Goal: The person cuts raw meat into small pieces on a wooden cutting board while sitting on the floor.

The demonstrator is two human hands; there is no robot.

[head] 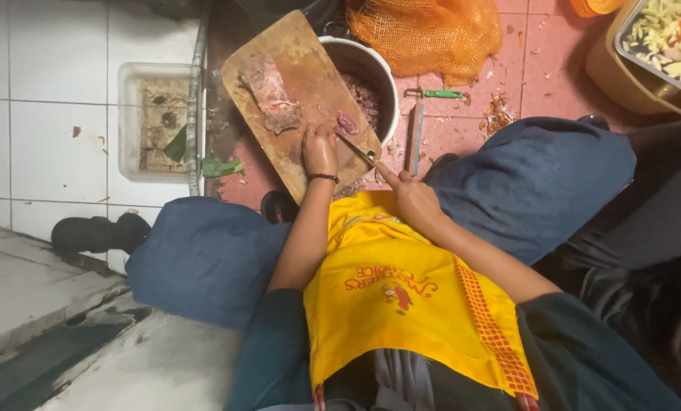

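1. Board (pixel 310 61): wooden, tilted, far end resting across the pot rim, near end down by the person's knees. Left hand lies on its near half.
2. Pot (pixel 375 68): metal, just beyond the right fingers, partly under the board; cut meat pieces show inside.
3. Net sack (pixel 424 30): orange, on the floor well beyond both hands, behind the pot.
4. Tub (pixel 158 122): clear plastic, on the white tiles, well left of the left hand.
5. Meat slab (pixel 270 95): on the board, just beyond the left fingers, not touching them.
6. Left hand (pixel 320 152): fingers curled down, pressing on the board beside a small meat piece (pixel 347 122), which lies just right of the fingertips. Whether they pinch anything, cannot tell. Black band on the wrist.
7. Right hand (pixel 413 196): fingers clenched round the knife handle, index finger stretched along it.
8. Knife (pixel 356 151): blade runs from the right hand toward the left fingers, tip near the left hand over the board.
9. Peeler (pixel 435 93): green handle, on the pink floor tiles, beyond the right hand, right of the pot.
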